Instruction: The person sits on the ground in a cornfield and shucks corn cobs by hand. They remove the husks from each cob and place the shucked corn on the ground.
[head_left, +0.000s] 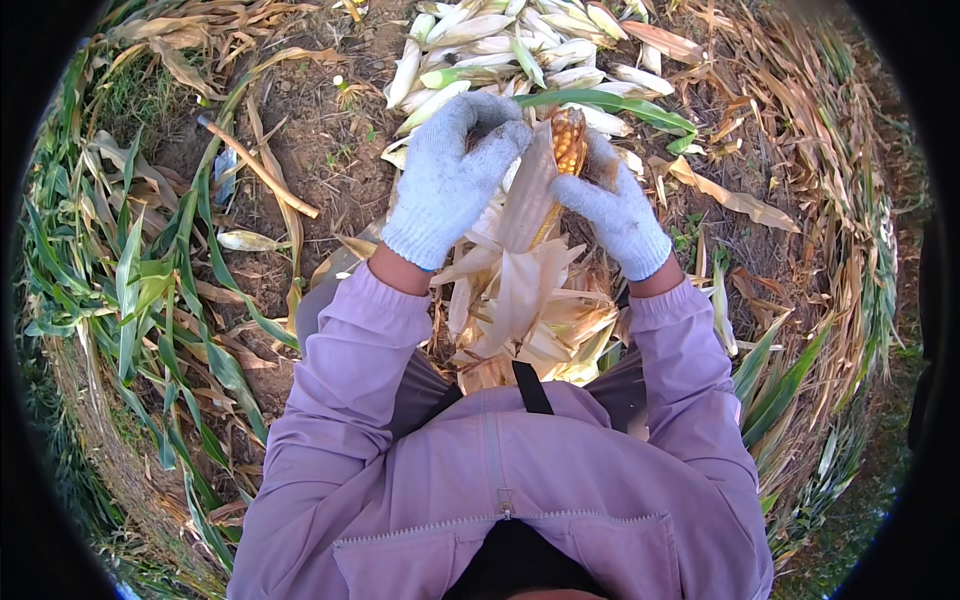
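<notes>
An ear of corn (568, 142) with yellow-orange kernels is held upright between my white-gloved hands, its husk partly peeled. My right hand (616, 199) grips the ear from the right side, thumb across its front. The thumb and fingers of my left hand (463, 169) pinch the top of a dry husk leaf (525, 195), which stands off the ear's left side. The base of the ear is hidden by husk. Under it, between my legs, lies a heap of loose pale husks (555, 322).
A pile of unpeeled corn ears (502, 49) lies on the soil in front. At the left are a stick (259, 169), a lone ear (247, 241) and green corn leaves (127, 300). Dry stalks and leaves (817, 150) line the right.
</notes>
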